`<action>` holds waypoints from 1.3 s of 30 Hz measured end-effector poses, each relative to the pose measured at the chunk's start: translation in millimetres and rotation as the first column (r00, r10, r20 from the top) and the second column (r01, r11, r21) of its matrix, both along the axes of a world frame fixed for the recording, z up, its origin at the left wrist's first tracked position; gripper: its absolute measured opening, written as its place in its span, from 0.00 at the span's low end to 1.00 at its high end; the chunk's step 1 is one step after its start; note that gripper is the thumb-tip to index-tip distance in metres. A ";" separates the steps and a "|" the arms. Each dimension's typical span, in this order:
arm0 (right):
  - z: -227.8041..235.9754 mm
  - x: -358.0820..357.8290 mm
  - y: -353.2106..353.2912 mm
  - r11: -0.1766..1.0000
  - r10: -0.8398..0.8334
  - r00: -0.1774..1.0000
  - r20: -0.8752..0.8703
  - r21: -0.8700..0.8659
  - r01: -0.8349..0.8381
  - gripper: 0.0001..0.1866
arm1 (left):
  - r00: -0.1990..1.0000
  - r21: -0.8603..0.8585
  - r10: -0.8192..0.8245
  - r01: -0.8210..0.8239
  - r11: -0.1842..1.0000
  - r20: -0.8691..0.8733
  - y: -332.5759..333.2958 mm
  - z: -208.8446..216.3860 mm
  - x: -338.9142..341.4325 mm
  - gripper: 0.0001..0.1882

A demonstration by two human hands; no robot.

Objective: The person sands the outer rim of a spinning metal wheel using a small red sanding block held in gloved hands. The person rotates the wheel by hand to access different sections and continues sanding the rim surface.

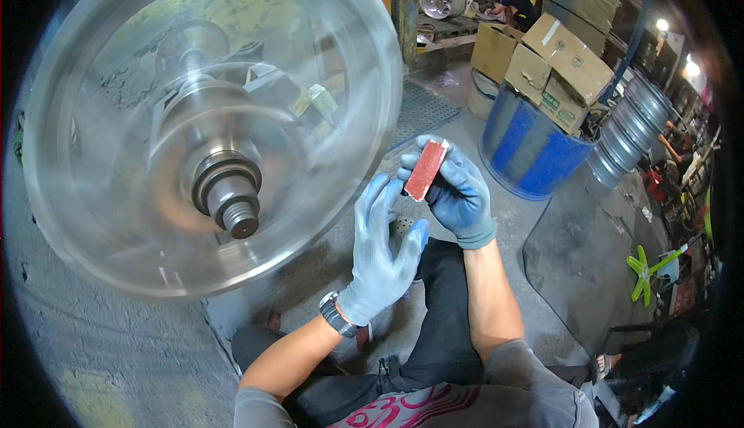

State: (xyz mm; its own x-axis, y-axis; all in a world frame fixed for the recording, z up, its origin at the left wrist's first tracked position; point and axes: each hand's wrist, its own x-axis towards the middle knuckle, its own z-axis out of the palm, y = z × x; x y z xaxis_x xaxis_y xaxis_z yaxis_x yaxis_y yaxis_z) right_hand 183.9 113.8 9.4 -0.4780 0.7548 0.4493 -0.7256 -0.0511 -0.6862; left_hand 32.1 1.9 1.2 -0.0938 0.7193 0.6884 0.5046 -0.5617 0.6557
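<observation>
A large metal wheel rim [341, 234] spins on a shaft at the left, its spokes smeared by motion. The threaded shaft end [239, 215] points toward me. My right hand [463, 201], in a grey-blue glove, grips a red sanding block [427, 170] with whitish edges between thumb and fingers. Beside the rim's right edge is my left hand [384, 250], gloved alike, its fingers stretched and thumb apart. Its fingertips are close to the block's lower end; whether they touch it I cannot tell. Nothing shows in that palm.
A blue drum [535, 145] holding cardboard boxes [566, 56] stands ahead to the right, beside stacked metal rims [634, 129]. A dark mat [589, 250] lies on the floor at the right, with a green star-shaped base [642, 273] beyond it. Another person [518, 5] works far back.
</observation>
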 end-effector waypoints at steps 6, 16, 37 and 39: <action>-2.4 10.8 -4.9 0.995 -0.078 0.974 0.212 0.081 0.062 0.29 | 0.979 -0.136 -0.082 0.108 0.985 0.184 8.6 -5.5 -5.3 0.26; 13.2 11.7 -18.9 0.981 -0.178 0.902 0.394 0.143 0.131 0.24 | 0.962 -0.306 0.006 0.081 0.949 0.274 4.2 1.5 -8.5 0.12; 10.5 -4.5 -28.2 0.919 -0.394 0.738 0.549 0.204 0.338 0.17 | 0.820 -0.314 -0.166 0.385 0.868 0.547 10.6 -0.2 -22.5 0.13; 14.7 -11.2 -31.8 0.897 -0.439 0.715 0.544 0.301 0.323 0.17 | 0.887 -0.263 -0.092 0.232 0.937 0.453 14.6 -12.4 -24.0 0.12</action>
